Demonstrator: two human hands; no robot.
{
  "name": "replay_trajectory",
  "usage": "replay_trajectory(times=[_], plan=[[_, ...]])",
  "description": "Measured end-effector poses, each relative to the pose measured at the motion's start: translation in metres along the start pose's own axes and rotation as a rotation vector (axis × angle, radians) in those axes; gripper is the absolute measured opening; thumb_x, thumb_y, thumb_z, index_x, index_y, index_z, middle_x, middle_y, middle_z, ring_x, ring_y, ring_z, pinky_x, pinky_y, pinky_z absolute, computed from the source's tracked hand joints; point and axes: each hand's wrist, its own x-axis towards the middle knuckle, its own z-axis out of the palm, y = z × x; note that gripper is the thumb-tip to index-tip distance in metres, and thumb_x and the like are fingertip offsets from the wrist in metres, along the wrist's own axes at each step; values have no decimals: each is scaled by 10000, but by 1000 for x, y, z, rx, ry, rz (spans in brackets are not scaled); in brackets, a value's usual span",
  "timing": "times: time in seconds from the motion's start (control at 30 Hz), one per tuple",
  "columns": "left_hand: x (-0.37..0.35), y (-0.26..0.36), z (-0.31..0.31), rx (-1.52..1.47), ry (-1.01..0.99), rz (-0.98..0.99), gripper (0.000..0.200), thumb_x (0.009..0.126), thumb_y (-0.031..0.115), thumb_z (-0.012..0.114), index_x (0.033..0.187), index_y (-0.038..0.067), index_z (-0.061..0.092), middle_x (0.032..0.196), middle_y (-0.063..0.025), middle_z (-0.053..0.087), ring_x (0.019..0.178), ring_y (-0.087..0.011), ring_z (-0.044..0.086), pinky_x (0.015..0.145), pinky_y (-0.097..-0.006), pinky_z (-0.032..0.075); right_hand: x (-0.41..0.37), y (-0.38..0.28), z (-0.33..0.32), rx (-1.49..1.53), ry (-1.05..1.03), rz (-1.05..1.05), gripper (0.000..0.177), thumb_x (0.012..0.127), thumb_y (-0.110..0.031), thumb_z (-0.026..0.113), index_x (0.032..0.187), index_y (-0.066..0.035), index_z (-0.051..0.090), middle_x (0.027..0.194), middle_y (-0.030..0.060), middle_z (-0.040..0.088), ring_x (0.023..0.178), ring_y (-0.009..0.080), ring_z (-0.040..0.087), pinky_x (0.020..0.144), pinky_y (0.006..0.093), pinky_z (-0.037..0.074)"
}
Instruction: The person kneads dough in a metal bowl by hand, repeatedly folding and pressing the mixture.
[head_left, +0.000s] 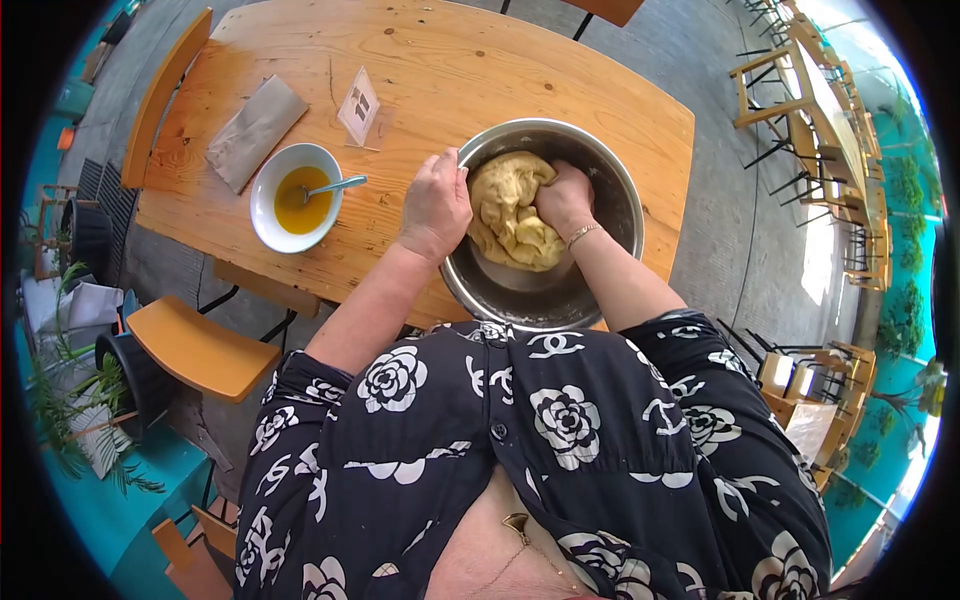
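Note:
A wide steel mixing bowl (622, 200) stands at the table's near edge, holding a large lump of yellowish dough (515, 205). My left hand (437, 205) grips the bowl's left rim, its fingers closed over the edge. Inside the bowl, my right hand (568, 198) is pressed into the dough's right side with the fingers curled; the fingertips are sunk in the dough and hidden. The dough looks folded and uneven on top.
To the left sits a white bowl (262, 205) of yellow liquid (300, 212) with a spoon (336, 186) in it. A folded brown paper (256, 130) and a small card stand (360, 108) lie farther back on the wooden table (480, 70). Chairs (205, 345) stand around.

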Motion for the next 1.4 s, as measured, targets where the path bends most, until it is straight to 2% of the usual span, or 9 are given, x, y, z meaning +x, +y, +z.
replay_trajectory(times=[0.17,0.2,0.27,0.33,0.43,0.57,0.67,0.77,1.4], plan=[[-1,3,-2,0,-14,-35,210,931,88,536,1100,-33,565,976,-239,617,915,-410,606,806,-466,509,6,19,-9,328,-200,38,341,797,-138,639,1090,38,647,1073,261,675,1080,365,647,943,394,500],[-1,3,-1,4,-8,-32,212,931,90,537,1100,-34,566,974,-240,617,916,-410,606,807,-466,509,-7,4,-28,81,-283,6,433,810,-138,653,1179,78,585,1177,288,627,1143,359,617,973,427,488],[-6,3,0,8,-4,-42,217,929,95,540,1100,-37,567,971,-240,618,918,-410,606,808,-466,510,-39,-7,-37,-364,-201,-137,556,848,-157,627,1341,53,479,1337,310,527,1221,390,561,1052,459,437],[-7,1,2,2,18,-27,219,927,94,543,1099,-40,564,969,-241,618,919,-410,606,810,-465,512,-78,12,-50,-633,80,-704,660,866,-122,602,1442,70,345,1448,320,409,1377,400,407,1163,478,307],[-7,0,3,-15,37,-6,227,925,92,545,1105,-45,565,969,-242,618,921,-410,606,814,-464,513,-107,28,-51,-676,-197,-894,666,868,-96,589,1449,96,327,1464,321,392,1437,398,317,1203,463,224],[-7,3,0,-25,31,-12,227,922,81,544,1107,-48,566,975,-245,620,918,-412,608,805,-464,515,-86,2,-44,-849,-312,-872,521,850,-102,594,1306,121,476,1228,306,564,1276,396,500,1163,476,292],[-8,5,-1,-30,28,-24,223,917,67,545,1107,-49,559,963,-247,617,907,-416,607,790,-468,515,-68,12,-12,-853,-13,-1017,368,814,-119,614,1099,114,615,1022,270,633,1074,382,615,1118,478,348],[-10,4,0,-44,44,-25,214,911,56,547,1098,-48,547,940,-247,609,894,-419,603,775,-471,514,-63,-16,-22,-766,-338,-830,258,788,-135,631,922,78,687,924,246,662,935,378,664,1043,458,427],[-9,3,5,38,69,-40,123,922,82,549,985,-20,575,936,-228,638,908,-414,608,797,-486,501,-38,-22,-4,-386,-160,-297,267,713,-255,696,856,-37,751,964,188,718,964,327,686,855,401,538]])
